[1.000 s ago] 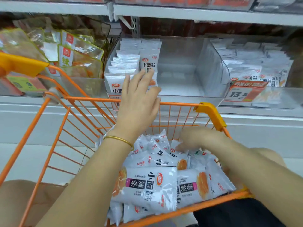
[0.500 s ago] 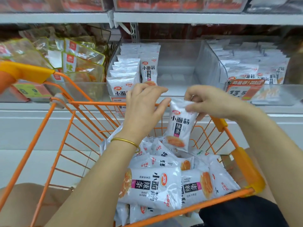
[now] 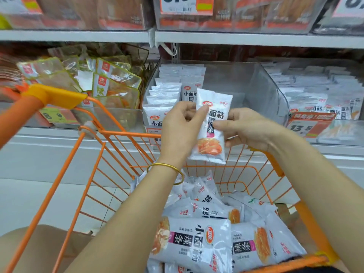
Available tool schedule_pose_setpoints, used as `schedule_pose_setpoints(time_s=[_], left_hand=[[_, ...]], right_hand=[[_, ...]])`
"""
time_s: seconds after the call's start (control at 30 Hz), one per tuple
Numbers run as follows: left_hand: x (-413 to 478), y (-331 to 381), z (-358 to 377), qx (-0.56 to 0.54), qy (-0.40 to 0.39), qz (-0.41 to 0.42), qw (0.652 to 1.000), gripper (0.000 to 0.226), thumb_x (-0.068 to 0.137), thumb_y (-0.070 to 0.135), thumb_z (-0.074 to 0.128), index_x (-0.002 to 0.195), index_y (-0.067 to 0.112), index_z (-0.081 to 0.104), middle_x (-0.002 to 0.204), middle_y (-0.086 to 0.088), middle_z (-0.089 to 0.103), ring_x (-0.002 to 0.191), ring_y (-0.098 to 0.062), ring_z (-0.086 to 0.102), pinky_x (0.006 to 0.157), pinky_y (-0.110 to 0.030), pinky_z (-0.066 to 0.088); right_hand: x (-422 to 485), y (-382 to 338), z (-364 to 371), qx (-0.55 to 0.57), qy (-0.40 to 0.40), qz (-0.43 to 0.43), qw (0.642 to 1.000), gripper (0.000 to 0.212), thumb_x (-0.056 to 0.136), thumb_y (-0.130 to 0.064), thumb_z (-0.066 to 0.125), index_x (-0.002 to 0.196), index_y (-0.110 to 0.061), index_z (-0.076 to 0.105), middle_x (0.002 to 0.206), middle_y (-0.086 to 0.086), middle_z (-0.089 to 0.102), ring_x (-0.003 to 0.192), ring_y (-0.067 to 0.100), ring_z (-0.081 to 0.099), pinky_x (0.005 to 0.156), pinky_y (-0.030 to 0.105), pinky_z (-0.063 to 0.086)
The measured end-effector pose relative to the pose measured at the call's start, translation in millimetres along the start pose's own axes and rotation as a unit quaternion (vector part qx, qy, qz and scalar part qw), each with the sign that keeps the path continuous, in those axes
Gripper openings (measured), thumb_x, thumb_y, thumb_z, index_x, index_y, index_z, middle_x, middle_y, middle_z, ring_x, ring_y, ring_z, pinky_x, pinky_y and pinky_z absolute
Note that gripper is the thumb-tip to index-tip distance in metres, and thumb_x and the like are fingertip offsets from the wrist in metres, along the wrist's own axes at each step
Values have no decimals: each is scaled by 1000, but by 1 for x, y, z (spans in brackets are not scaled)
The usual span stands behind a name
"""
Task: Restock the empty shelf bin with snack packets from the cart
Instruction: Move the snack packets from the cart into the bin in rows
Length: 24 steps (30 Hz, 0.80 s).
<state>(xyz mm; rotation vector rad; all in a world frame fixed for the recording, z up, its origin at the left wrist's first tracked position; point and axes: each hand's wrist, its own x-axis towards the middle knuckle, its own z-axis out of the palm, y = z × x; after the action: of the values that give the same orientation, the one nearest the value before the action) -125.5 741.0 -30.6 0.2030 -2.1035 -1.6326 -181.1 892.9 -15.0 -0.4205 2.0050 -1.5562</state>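
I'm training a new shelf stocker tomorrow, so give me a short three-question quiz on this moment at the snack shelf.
1. True or false: the left hand and the right hand both hold the raised packet.
2. In the clear bin, the shelved packets stand: A) along its left side, B) along its right side, C) nowhere.
3. Fill in: the cart has a wire frame coloured ___.
Key: 1 true; 2 A; 3 orange.

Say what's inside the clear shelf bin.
Rows of white snack packets fill the bin's left; its right looks bare. The held packet, left hand and right hand hide its front.
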Motion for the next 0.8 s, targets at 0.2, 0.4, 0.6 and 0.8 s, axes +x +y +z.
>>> schedule_pose_setpoints(time_s=[0.2, 0.4, 0.6, 0.8], left_hand=[[18, -45, -18, 437, 62, 235, 866, 42, 89, 34, 47, 125, 14, 56, 144, -17, 40, 137, -35, 31, 109, -51, 25], [22, -65, -18, 541, 16, 244, 805, 52, 90, 39, 29, 136, 21, 48, 153, -22, 19, 143, -37, 15, 112, -57, 9], [22, -67, -16, 545, 23, 253, 799, 51, 91, 38, 28, 134, 22, 49, 153, -22, 21, 143, -37, 15, 112, -59, 10], [23, -67, -16, 538, 30, 256, 802, 50, 92, 38, 28, 133, 22, 51, 153, -20, 22, 143, -36, 15, 113, -58, 12]], right_hand=[[66, -24, -19, -1, 176, -8, 984, 7, 91, -17, 62, 84, -19, 62, 79, 0, 69, 55, 8, 64, 52, 21, 55], [129, -9, 2, -138, 181, 41, 973, 19, 83, -5, 69, 101, -8, 63, 100, 11, 69, 83, 25, 67, 73, 43, 58], [161, -2, 8, -172, 279, 21, 944, 21, 79, -6, 72, 93, -10, 57, 109, 13, 67, 97, 31, 66, 82, 44, 56], [174, 8, 10, -184, 277, 26, 943, 32, 80, -12, 73, 105, -3, 54, 111, 17, 65, 101, 33, 64, 89, 45, 53]])
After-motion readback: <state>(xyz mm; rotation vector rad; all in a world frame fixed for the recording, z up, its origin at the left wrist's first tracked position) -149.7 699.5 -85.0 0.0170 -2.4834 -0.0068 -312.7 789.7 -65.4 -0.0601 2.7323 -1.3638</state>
